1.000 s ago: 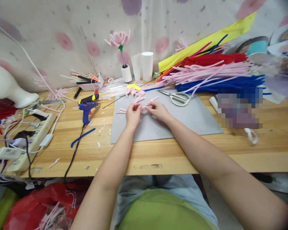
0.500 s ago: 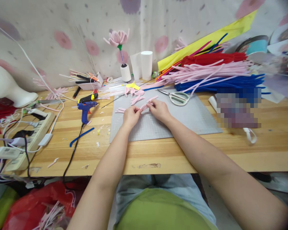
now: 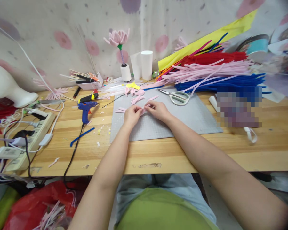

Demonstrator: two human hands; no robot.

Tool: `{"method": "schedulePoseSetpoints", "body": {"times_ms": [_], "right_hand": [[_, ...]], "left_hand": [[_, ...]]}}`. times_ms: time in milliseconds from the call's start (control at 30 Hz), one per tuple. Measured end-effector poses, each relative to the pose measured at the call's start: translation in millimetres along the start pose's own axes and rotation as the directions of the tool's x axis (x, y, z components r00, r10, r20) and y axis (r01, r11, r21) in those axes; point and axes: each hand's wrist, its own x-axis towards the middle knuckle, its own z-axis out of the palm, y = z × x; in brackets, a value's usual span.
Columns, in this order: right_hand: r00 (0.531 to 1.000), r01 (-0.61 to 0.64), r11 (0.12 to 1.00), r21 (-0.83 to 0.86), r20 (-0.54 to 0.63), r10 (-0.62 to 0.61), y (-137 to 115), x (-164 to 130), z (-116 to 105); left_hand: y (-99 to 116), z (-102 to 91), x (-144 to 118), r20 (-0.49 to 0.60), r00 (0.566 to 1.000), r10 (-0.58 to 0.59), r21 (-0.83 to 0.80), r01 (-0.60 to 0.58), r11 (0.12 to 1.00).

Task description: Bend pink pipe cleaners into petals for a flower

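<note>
Over the grey cutting mat (image 3: 194, 119), my left hand (image 3: 132, 116) and my right hand (image 3: 159, 111) meet with fingertips almost touching. Both are closed in a pinch on a pink pipe cleaner (image 3: 144, 111), mostly covered by the fingers. Left of my left hand lie pink pipe cleaner pieces (image 3: 120, 110). Just beyond the hands rest more short pink pieces (image 3: 136, 99), several pink petal shapes (image 3: 132, 92) and a yellow piece (image 3: 133, 85). Scissors (image 3: 179, 97) with pale handles lie on the mat, beyond my right hand.
A blue glue gun (image 3: 85, 111) and a blue pipe cleaner (image 3: 81, 136) lie left of the mat. A power strip (image 3: 30, 143) with cables sits farther left. At the back stand a pink flower (image 3: 118, 38) and bundled pink pipe cleaners (image 3: 204, 72). A red bag (image 3: 38, 201) is below.
My right hand has shifted slightly left, closer to my left hand, and its fingertips have moved along the pink pipe cleaner. Less of the pink shows between the hands.
</note>
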Motion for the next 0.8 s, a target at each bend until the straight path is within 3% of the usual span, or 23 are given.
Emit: {"method": "schedulePoseSetpoints", "body": {"times_ms": [100,233,300,400,533,667,800], "right_hand": [[0.996,-0.054,0.98,0.189,-0.061,0.066,6.1,4.4,5.5],[0.993,-0.118,0.9,0.419,0.054,0.105,10.2,7.7,9.2],[0.99,-0.127,0.894,0.43,0.104,0.091,8.9,6.8,9.5],[0.995,-0.091,0.945,0.315,0.065,0.075,6.6,4.7,9.1],[0.997,-0.026,0.962,0.271,0.075,0.006,6.4,4.2,7.1],[0.986,-0.013,0.946,0.323,0.162,-0.041,7.5,4.8,3.9],[0.988,0.004,0.959,0.284,0.15,-0.049,7.3,4.8,2.4]], "left_hand": [[-2.2,4.6,0.3,-0.02,0.999,-0.029,-0.044,0.028,0.999],[-0.8,8.5,-0.5,0.012,0.998,-0.055,-0.098,0.056,0.994],[2.1,7.4,-0.9,0.102,0.99,-0.099,-0.162,0.114,0.98],[9.3,3.4,-1.7,0.234,0.956,-0.178,-0.267,0.24,0.934],[17.4,0.6,-2.8,0.235,0.941,-0.244,-0.304,0.309,0.901],[14.1,3.4,-1.3,0.186,0.953,-0.237,-0.263,0.281,0.923],[9.5,5.4,-1.1,0.106,0.99,-0.088,0.01,0.088,0.996]]}}
